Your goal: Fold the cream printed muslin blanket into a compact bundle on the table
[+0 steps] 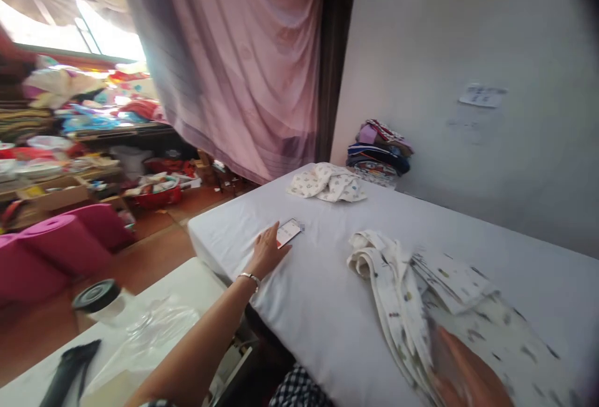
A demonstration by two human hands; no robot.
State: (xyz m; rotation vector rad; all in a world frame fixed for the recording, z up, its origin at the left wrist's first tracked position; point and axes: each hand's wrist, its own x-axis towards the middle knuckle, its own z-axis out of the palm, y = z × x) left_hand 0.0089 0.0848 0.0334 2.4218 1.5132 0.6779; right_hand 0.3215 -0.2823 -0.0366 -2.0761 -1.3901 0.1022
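My left hand (270, 250) reaches over the white-covered table (322, 307), thumb and fingers spread around the near left end of a phone (288, 232). The phone lies with its lit screen up, and my fingers touch its edge. At lower right, my right hand (461, 369) is smeared by motion. It is closed on a white cloth with small dark and coloured prints (402, 298), which is bunched and partly folded; the fingertips are hard to make out. A second printed white cloth (327, 182) lies crumpled at the table's far end.
A stack of folded clothes (379, 151) stands by the wall. On a lower white surface at left are a black-lidded jar (100, 301), clear plastic (154, 332) and a black object (70, 369). Pink rolls (70, 245) stand on the floor; a pink curtain (243, 57) hangs behind.
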